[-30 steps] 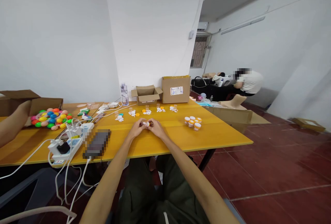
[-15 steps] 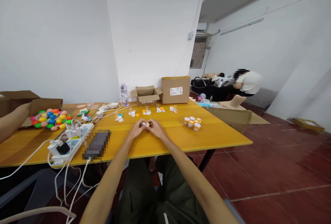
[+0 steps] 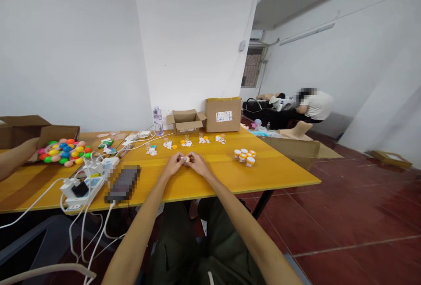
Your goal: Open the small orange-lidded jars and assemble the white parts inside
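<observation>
At the middle of the table, my left hand (image 3: 173, 165) is closed around the clear end of a small jar (image 3: 187, 159). My right hand (image 3: 199, 164) pinches the same jar at its orange-and-white lid end. Fingers cover much of it, so I cannot tell how firmly the lid sits. To the right stand several similar jars (image 3: 242, 158) with white and orange lids, grouped together. Beyond my hands lies a row of small piles of white pieces (image 3: 187, 143), with clear cups (image 3: 201, 135) and loose orange lids (image 3: 174, 147) among them. A teal lid (image 3: 153, 147) lies at the row's left.
Cardboard boxes (image 3: 223, 116) and a water bottle (image 3: 158, 121) stand along the wall. On the left are a phone (image 3: 123, 183), a power strip (image 3: 95, 183) with cables, and colourful balls (image 3: 66, 151). Another person's arm (image 3: 16, 158) reaches in there; someone sits (image 3: 317, 104) far right.
My hands stay in nearly the same place, with the jar turned slightly between the fingers. At the far left, the other person's arm has shifted a little lower.
</observation>
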The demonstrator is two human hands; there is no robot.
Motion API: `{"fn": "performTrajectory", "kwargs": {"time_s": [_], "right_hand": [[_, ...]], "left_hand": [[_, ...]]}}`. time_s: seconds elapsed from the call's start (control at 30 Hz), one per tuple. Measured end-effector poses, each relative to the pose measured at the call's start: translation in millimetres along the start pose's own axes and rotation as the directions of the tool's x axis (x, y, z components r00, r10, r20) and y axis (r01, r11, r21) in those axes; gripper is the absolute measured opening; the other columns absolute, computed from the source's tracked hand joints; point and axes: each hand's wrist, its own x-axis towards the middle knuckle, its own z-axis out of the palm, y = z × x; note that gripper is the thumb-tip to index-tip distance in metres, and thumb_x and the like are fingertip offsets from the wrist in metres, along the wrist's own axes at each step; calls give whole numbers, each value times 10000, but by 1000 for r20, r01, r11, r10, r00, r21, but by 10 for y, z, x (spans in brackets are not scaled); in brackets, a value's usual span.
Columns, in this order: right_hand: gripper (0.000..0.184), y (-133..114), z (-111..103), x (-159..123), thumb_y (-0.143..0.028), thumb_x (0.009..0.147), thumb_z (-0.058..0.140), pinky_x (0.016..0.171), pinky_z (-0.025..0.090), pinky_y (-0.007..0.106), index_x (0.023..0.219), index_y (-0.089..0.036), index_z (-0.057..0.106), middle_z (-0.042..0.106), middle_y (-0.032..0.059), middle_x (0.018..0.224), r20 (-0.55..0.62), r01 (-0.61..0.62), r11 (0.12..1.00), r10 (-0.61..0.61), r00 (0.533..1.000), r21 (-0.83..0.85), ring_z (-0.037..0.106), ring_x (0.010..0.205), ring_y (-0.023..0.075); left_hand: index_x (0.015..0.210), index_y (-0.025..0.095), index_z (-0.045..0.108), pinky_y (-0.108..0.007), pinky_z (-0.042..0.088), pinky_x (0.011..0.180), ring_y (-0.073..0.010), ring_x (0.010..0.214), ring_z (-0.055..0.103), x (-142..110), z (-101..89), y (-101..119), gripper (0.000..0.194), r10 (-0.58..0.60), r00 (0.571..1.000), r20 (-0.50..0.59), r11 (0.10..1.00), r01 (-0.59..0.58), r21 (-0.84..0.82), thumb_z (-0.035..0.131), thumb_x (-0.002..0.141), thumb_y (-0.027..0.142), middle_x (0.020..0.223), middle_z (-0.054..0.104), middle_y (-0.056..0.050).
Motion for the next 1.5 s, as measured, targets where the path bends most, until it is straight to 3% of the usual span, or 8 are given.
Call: {"fn": "performTrajectory", "kwargs": {"time_s": [0.23,0.47,0.67,0.87,1.07,1.33,1.5], "right_hand": [[163,7,-14,5,-265,709,723,728,532,311,836,-251,622,726,-20,843,-8,11,1000,-11,1000,-14,672,778,194],[180,-25,-14,-2,-263,695,744,720,529,310,827,-246,622,728,-20,832,8,-18,1000,18,1000,-2,674,766,194],[187,9,-13,4,-282,705,747,728,532,312,851,-239,638,735,-5,861,5,6,1000,-6,1000,-13,673,773,193],[211,71,16,16,-297,694,762,733,533,311,859,-240,642,738,-9,871,3,14,1000,-14,1000,0,673,777,189],[213,75,12,22,-274,673,768,723,523,308,838,-253,633,729,-22,850,-11,-10,1000,10,1000,-11,667,772,191],[196,52,9,21,-252,678,736,695,512,294,834,-244,618,716,-31,823,2,-7,1000,7,1000,11,656,733,177],[195,46,-1,25,-217,663,729,712,522,302,817,-247,614,710,-33,807,-32,1,1000,-2,999,-11,652,729,178]], "left_hand": [[945,230,637,-306,489,758,-190,777,593,-5,1,14,310,-4,1000,8,999,5,-35,657,790,498,808,653,12],[809,231,607,-315,482,756,-192,747,594,-9,1,36,281,2,1000,-19,1000,-2,12,618,822,511,740,632,16],[915,239,629,-319,482,778,-195,760,612,-32,-10,79,255,1,1000,-3,1000,-1,-5,650,801,467,765,661,17],[803,217,605,-312,488,742,-186,737,594,4,8,21,322,-5,1000,6,1000,5,7,585,835,536,740,642,8],[821,218,641,-316,500,754,-189,747,609,0,3,10,293,7,1000,-11,1000,-7,24,615,824,510,760,668,1],[817,199,671,-292,491,729,-163,709,567,-5,-27,91,318,23,998,-65,1000,-24,-6,629,820,515,718,637,14],[781,199,658,-282,475,690,-152,661,541,-6,-40,112,296,31,985,-168,999,-35,-22,635,820,492,672,602,20]]}}
